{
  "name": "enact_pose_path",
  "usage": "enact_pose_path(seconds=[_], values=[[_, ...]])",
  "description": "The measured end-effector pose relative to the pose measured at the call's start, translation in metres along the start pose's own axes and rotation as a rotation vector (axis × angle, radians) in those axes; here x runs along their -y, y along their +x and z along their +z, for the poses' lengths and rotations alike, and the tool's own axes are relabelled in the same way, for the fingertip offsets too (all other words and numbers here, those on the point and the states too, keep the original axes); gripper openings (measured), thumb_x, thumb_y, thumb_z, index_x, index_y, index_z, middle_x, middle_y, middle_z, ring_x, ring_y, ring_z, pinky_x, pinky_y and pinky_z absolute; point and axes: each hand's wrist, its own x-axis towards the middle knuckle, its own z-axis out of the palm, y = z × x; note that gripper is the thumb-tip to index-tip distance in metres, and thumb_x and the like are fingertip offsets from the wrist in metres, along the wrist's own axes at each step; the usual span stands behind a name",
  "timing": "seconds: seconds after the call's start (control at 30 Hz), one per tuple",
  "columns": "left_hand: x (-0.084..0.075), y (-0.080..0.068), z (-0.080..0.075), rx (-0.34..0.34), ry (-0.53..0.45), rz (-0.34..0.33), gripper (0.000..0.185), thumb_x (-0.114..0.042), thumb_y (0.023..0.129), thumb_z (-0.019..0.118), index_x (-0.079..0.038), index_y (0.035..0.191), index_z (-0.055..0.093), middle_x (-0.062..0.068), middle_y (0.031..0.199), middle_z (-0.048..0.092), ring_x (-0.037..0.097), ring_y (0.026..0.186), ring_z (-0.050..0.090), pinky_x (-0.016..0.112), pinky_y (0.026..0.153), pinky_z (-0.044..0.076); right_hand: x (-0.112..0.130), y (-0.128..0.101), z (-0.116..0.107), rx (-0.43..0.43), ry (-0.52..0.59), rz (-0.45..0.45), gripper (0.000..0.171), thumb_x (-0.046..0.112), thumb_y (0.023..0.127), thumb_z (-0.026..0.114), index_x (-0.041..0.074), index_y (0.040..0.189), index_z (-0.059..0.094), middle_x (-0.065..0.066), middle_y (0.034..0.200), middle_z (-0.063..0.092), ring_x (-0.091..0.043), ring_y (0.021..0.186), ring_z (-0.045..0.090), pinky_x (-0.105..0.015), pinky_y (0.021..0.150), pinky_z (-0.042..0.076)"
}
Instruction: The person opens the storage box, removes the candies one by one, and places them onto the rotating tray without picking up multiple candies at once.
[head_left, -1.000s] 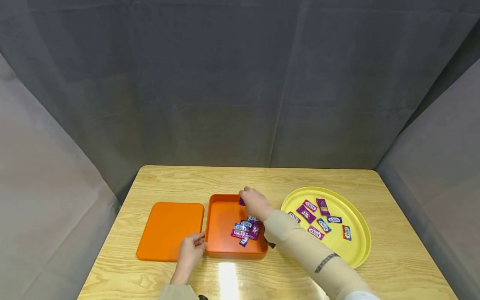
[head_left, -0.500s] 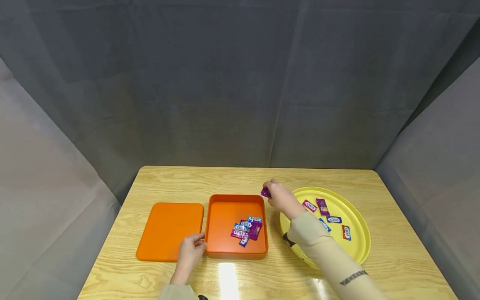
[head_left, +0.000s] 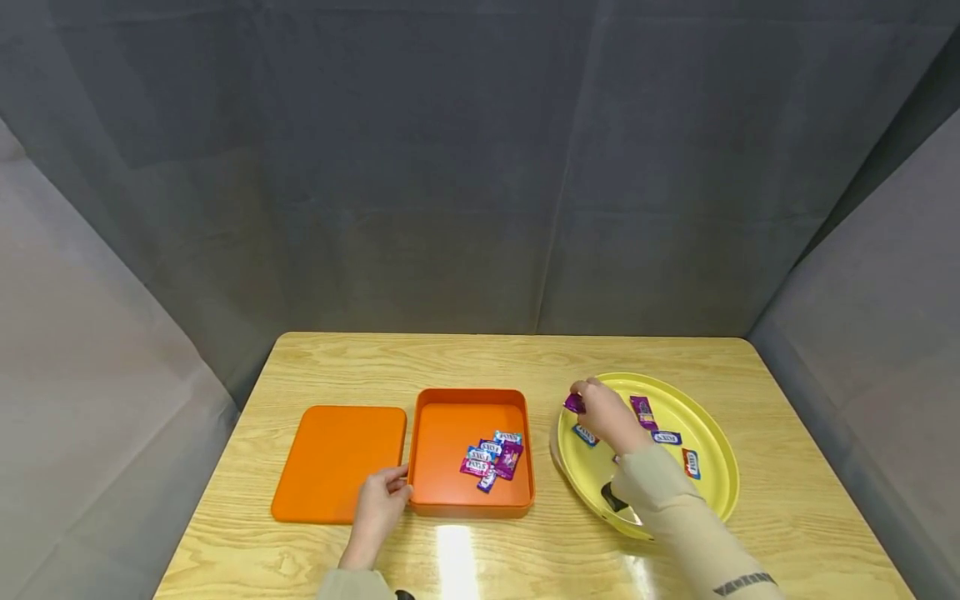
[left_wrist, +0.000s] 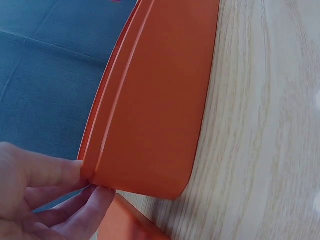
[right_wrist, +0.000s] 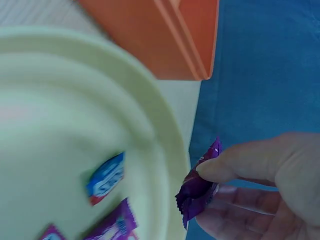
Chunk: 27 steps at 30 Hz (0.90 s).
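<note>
Right hand (head_left: 609, 417) is over the yellow plate (head_left: 712, 492), thumb and fingers pinched on a purple candy wrapper (head_left: 574, 404) just above the plate's near-left rim. Other wrapped candies (head_left: 667, 437) lie scattered on the plate. Left hand (head_left: 378, 510) sits at the orange box (head_left: 450, 417), fingertips pinching its front-left corner, with the flat orange lid (head_left: 337, 458) right beside it on the bench (head_left: 480, 358). A small heap of candies (head_left: 491, 458) rests in the box's right side.
</note>
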Motion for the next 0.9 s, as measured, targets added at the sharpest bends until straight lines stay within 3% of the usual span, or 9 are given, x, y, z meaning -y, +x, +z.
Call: enact_pose_path(seconds=[0.13,0.4,0.63,0.9], values=[[0.0,0.0,0.0,-0.003,0.002,-0.004,0.035,0.003,0.084,0.058,0.009,0.119,0.057,0.021,0.101,0.061,0.027,0.089,0.059,0.032,0.066,0.052,-0.007,-0.006,0.004,0.076,-0.003,0.035,0.039,-0.001,0.073,0.07,-0.008,0.109,0.059,-0.021,0.099,0.059,-0.032,0.09,0.058,-0.044,0.081,0.048],[-0.001,0.0,0.0,-0.008,-0.017,0.0,0.035,0.004,0.083,0.059,0.01,0.117,0.057,0.02,0.096,0.062,0.026,0.085,0.06,0.032,0.065,0.052,-0.014,-0.017,0.018,0.15,0.045,0.0,0.022,0.001,0.075,0.069,-0.007,0.095,0.063,-0.015,0.086,0.063,-0.02,0.072,0.056,-0.036,0.07,0.048],[-0.001,0.0,0.0,-0.008,-0.021,-0.003,0.035,0.004,0.083,0.059,0.01,0.118,0.057,0.021,0.097,0.062,0.026,0.085,0.06,0.032,0.064,0.052,-0.013,-0.024,0.029,0.237,0.085,0.05,0.026,-0.009,0.073,0.065,-0.003,0.099,0.063,-0.01,0.084,0.061,-0.016,0.067,0.053,-0.029,0.062,0.046],[-0.001,0.001,0.0,-0.006,-0.019,-0.002,0.035,0.004,0.083,0.059,0.01,0.117,0.057,0.021,0.096,0.062,0.026,0.084,0.06,0.031,0.064,0.052,-0.015,-0.026,0.034,0.24,0.053,0.013,0.024,-0.015,0.067,0.06,0.0,0.084,0.063,-0.006,0.074,0.056,-0.015,0.062,0.05,-0.026,0.056,0.042]])
